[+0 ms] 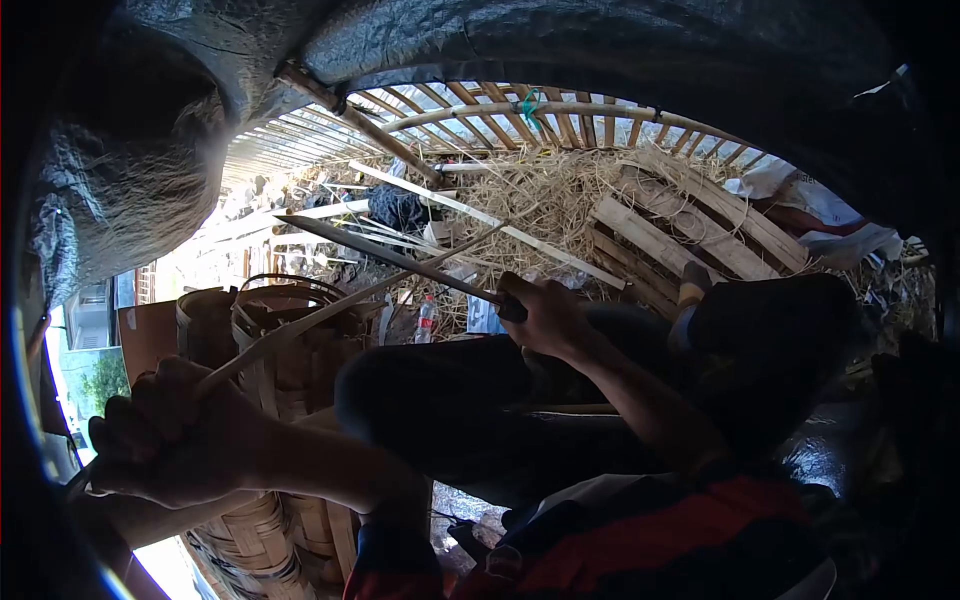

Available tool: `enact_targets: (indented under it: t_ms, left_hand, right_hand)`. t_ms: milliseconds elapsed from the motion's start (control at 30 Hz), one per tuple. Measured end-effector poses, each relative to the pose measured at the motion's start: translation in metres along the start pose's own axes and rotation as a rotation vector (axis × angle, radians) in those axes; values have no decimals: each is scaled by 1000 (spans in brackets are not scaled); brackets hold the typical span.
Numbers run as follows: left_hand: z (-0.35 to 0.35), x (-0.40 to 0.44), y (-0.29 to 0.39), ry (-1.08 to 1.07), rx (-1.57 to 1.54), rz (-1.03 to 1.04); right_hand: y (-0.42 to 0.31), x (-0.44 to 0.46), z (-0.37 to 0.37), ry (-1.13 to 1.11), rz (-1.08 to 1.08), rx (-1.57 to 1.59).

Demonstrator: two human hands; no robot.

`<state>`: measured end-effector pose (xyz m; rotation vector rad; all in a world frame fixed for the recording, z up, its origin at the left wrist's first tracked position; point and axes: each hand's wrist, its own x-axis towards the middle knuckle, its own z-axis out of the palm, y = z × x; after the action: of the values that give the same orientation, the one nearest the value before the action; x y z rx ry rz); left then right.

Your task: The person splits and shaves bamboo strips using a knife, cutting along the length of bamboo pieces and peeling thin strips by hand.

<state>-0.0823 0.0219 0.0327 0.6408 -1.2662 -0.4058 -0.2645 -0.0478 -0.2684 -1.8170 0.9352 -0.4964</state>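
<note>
My left hand [185, 435] is closed around a long thin bamboo strip [300, 325], which runs up and to the right from the fist. My right hand [545, 315] grips the dark handle of a long knife [390, 257]. The knife's blade points to the upper left and crosses the bamboo strip near the middle of the view. Whether the blade touches the strip is hard to tell.
Woven bamboo baskets [260, 540] stand at the lower left. Beyond my crossed legs lie straw shavings [560, 190], flat wooden slats [700, 235] and a plastic bottle [426, 318]. A slatted bamboo fence [480, 115] curves behind, below a dark tarp [600, 45].
</note>
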Motion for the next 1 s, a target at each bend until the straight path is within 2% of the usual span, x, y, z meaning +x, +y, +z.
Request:
enact_targets:
  t_ms: [67, 100, 133, 167, 233, 333, 367, 467, 533, 600, 633, 667, 700, 733, 800, 867, 900, 1000]
  left_hand:
    - [-10, 7, 31, -78, -69, 4]
    - [-14, 8, 41, -83, -60, -13]
    - [-14, 7, 48, -87, -49, -30]
    - [-6, 5, 19, -88, -192, -135]
    - [-18, -8, 10, -44, -155, -84]
    - [-25, -9, 19, 58, -90, -16]
    - [-20, -5, 24, 43, -101, -14]
    - [-20, -4, 15, 10, -84, -53]
    - [-21, -7, 2, -63, -155, -78]
    - [-24, -3, 28, -57, -91, -50]
    - [-29, 1, 54, -54, -14, -6]
    - [-41, 3, 83, -67, -137, 22]
    - [-31, 2, 72, -33, -69, -12]
    - [-23, 2, 50, 0, -5, -42]
    - [-37, 0, 31, -4, -100, -78]
    - [-43, -4, 36, -48, -80, -9]
    - [-41, 0, 44, 8, -89, 12]
    - [-35, 2, 32, 18, -78, -32]
  right_hand:
    - [34, 10, 13, 176, -94, 57]
    - [55, 12, 14, 233, 83, -114]
    - [77, 11, 15, 231, 70, -112]
    - [99, 12, 14, 148, 91, -167]
    - [107, 12, 8, 49, 155, -258]
    - [89, 9, 16, 56, 228, -204]
    - [90, 12, 24, 96, 123, -199]
    - [32, 4, 11, 75, 83, -32]
    - [5, 1, 7, 16, -39, -10]
    - [5, 1, 3, -9, -77, -25]
    - [32, 4, 11, -13, -79, -21]
    - [81, 9, 24, 74, 50, -86]
    - [111, 11, 27, 160, 175, -150]
    - [116, 8, 22, 164, 158, -150]
    - [125, 1, 7, 3, 217, -327]
    - [113, -1, 18, 36, 249, -328]
    - [92, 0, 14, 63, 232, -257]
    - [67, 9, 16, 143, 86, -130]
